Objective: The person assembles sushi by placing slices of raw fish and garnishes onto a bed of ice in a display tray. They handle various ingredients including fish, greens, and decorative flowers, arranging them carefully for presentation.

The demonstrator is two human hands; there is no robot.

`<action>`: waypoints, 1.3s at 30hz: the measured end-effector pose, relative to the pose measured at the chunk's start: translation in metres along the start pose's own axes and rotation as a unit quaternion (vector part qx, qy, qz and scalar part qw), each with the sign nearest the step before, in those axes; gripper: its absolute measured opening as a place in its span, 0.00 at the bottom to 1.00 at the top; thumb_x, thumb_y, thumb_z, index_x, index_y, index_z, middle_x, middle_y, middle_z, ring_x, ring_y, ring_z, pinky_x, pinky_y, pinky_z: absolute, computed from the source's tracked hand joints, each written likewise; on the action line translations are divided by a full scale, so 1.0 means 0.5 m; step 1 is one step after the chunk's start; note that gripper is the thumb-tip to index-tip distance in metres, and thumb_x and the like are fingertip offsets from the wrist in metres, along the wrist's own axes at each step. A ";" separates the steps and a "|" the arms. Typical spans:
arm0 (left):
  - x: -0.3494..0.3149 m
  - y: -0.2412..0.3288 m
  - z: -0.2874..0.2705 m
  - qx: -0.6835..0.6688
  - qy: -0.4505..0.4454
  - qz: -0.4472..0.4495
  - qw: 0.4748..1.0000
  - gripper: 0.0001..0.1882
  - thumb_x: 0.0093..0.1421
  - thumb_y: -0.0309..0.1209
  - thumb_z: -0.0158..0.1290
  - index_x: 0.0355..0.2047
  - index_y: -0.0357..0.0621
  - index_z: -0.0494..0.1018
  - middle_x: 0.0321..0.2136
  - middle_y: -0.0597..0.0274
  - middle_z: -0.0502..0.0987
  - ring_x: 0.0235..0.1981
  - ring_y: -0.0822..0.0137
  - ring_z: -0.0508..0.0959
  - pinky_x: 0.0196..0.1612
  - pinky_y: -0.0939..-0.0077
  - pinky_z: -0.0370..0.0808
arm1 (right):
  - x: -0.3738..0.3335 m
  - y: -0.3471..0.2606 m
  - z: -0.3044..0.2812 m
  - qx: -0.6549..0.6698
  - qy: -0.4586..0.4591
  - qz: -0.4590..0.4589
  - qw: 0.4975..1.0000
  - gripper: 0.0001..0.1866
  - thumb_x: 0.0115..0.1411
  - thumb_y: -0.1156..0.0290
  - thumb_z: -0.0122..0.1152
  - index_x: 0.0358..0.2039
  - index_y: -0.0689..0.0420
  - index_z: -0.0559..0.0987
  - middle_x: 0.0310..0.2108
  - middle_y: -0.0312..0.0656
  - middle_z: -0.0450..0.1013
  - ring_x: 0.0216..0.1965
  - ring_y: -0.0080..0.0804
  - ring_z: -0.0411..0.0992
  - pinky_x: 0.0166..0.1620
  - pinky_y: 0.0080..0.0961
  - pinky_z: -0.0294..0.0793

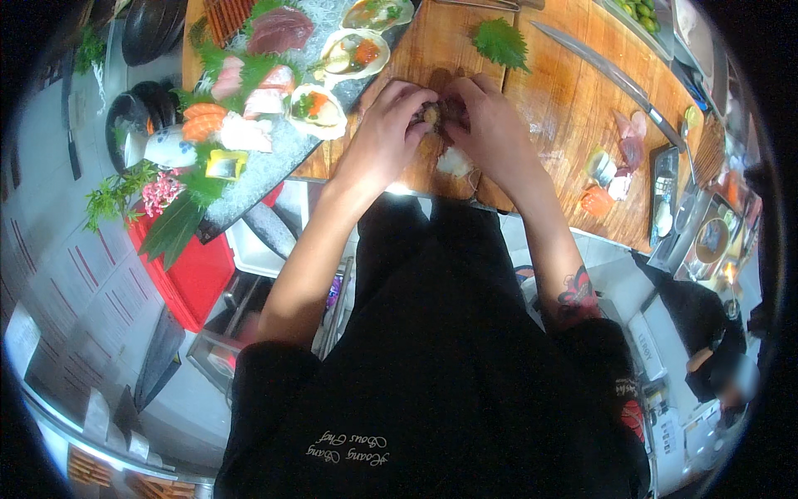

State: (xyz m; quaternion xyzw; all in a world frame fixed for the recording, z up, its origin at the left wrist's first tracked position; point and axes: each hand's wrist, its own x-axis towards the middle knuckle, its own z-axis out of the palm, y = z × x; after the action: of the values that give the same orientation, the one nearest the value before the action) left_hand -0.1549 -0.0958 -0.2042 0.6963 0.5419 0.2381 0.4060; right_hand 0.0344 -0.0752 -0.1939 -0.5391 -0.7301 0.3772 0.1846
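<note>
My left hand [378, 133] and right hand [490, 125] meet over the wooden desk [553, 108], pinching a small dark piece [430, 116] between them; partly hidden, kind unclear. White shreds [454, 163] just below it, beside my right hand. Green leaf [501, 44] lies ahead. Long knife [611, 74] to the right, lying slanted, handle end nearer me. Near the handle: pink fish slices [630, 137], and an orange piece [596, 202] closer to me. To my left, crushed ice [283, 162] carries three filled shells [355, 54], dark red slices [278, 31], orange slices [202, 122]. Pink flowers [160, 193] by its left side. Another person [702, 316], dark clothes, far right.
</note>
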 end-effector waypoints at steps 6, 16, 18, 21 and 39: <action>-0.028 -0.057 -0.003 -0.036 0.015 0.061 0.997 0.17 0.61 0.21 0.60 0.51 0.41 0.76 0.46 0.54 0.77 0.40 0.59 0.83 0.46 0.68 0.82 | -0.013 0.004 0.010 0.038 -0.057 0.026 0.997 0.17 0.57 0.79 0.66 0.48 0.60 0.78 0.40 0.48 0.79 0.40 0.40 0.81 0.43 0.34 0.79; -0.145 0.010 -0.108 -0.112 0.051 0.129 0.984 0.14 0.62 0.24 0.52 0.48 0.37 0.73 0.44 0.47 0.74 0.50 0.47 0.76 0.54 0.55 0.73 | -0.059 -0.197 -0.009 0.019 -0.044 0.015 0.999 0.15 0.59 0.79 0.67 0.48 0.61 0.81 0.31 0.38 0.75 0.33 0.26 0.72 0.39 0.25 0.74; -0.225 0.026 -0.172 -0.094 0.073 0.107 0.987 0.14 0.64 0.25 0.49 0.49 0.36 0.73 0.47 0.46 0.74 0.52 0.48 0.75 0.55 0.56 0.73 | -0.066 -0.269 0.004 -0.001 -0.082 0.068 0.994 0.16 0.57 0.80 0.67 0.48 0.61 0.81 0.36 0.42 0.79 0.38 0.31 0.76 0.45 0.29 0.76; -0.363 0.017 -0.302 -0.042 0.126 0.056 0.990 0.18 0.65 0.27 0.48 0.55 0.36 0.72 0.50 0.47 0.74 0.54 0.49 0.75 0.59 0.59 0.72 | -0.041 -0.379 0.085 0.026 -0.115 -0.110 0.987 0.18 0.54 0.82 0.70 0.46 0.59 0.82 0.43 0.44 0.81 0.44 0.38 0.80 0.50 0.32 0.78; -0.473 -0.204 -0.534 0.089 0.238 -0.123 0.959 0.21 0.56 0.18 0.60 0.51 0.40 0.75 0.46 0.48 0.79 0.47 0.45 0.80 0.51 0.57 0.78 | 0.145 -0.587 0.443 -0.167 -0.005 -0.364 0.916 0.13 0.55 0.69 0.61 0.42 0.51 0.82 0.42 0.35 0.76 0.44 0.36 0.72 0.48 0.36 0.68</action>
State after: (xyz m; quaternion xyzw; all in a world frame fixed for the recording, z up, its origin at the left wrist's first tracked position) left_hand -0.4890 -0.2295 -0.1137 0.5807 0.7236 0.2957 0.2276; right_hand -0.3310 -0.1254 -0.1271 -0.2571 -0.9293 0.1590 0.2123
